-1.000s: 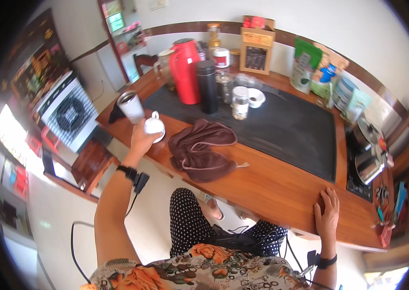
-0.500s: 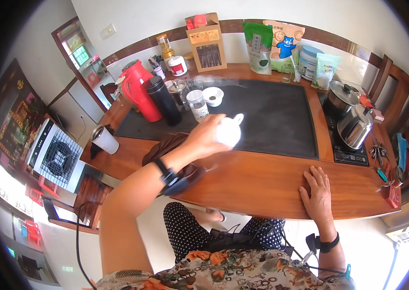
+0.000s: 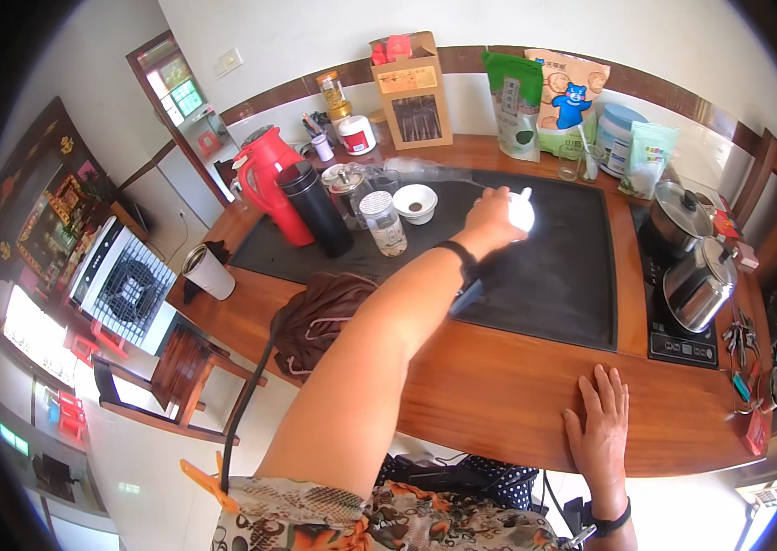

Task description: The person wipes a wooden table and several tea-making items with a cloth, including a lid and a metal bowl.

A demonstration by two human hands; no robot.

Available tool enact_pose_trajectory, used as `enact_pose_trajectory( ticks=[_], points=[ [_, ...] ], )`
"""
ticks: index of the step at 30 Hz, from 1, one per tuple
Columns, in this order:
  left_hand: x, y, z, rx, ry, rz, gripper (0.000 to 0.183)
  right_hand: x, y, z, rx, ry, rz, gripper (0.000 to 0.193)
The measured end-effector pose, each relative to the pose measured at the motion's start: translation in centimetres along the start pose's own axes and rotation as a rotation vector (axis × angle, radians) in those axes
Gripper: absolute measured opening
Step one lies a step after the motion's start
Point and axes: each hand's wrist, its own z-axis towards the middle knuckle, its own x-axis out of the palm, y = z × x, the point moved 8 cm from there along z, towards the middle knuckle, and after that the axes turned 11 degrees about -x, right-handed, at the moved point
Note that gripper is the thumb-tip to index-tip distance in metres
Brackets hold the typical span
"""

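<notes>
Over the right half of the black tray [image 3: 549, 294], my left hand [image 3: 491, 223] is closed around a small white cup [image 3: 522, 213]. A short handle-like bit sticks up from the cup, and bright glare hides its detail. My left arm reaches across the table. Palm down near the table's front edge, my right hand [image 3: 602, 424] lies with its fingers stretched out, holding nothing. Left of the cup stand a white bowl [image 3: 416, 216] with something dark in it, a glass jar with a perforated lid [image 3: 383, 225], and a glass pot with a metal lid [image 3: 349, 186].
A red thermos jug [image 3: 264, 170] and a black flask [image 3: 315, 209] stand on the left. A brown cloth bag [image 3: 320, 321] lies under my left forearm. A steel kettle [image 3: 699, 286] and lidded pot [image 3: 680, 220] sit at right. Bags, a cardboard box [image 3: 414, 96] and tubs line the back.
My left hand has carried the white cup to the right and farther away over the tray. My right hand stays flat on the table. The whole view has shifted slightly.
</notes>
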Motion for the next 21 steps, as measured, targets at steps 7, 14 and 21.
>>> enact_pose_trajectory(
  ticks=[7, 14, 21],
  points=[
    [1.6, -0.1, 1.1, 0.027, 0.016, -0.051, 0.076, 0.3, 0.1, 0.5, 0.007, 0.010, -0.036, 0.050],
    [1.6, 0.9, 0.6, -0.009, -0.030, 0.186, 0.111, 0.4, 0.6, 0.2, 0.012, 0.010, -0.012, 0.049],
    [-3.5, -2.5, -7.1, 0.290, 0.140, 0.187, 0.097, 0.0, -0.1, -0.4, 0.038, -0.008, -0.018, 0.046]
  ],
)
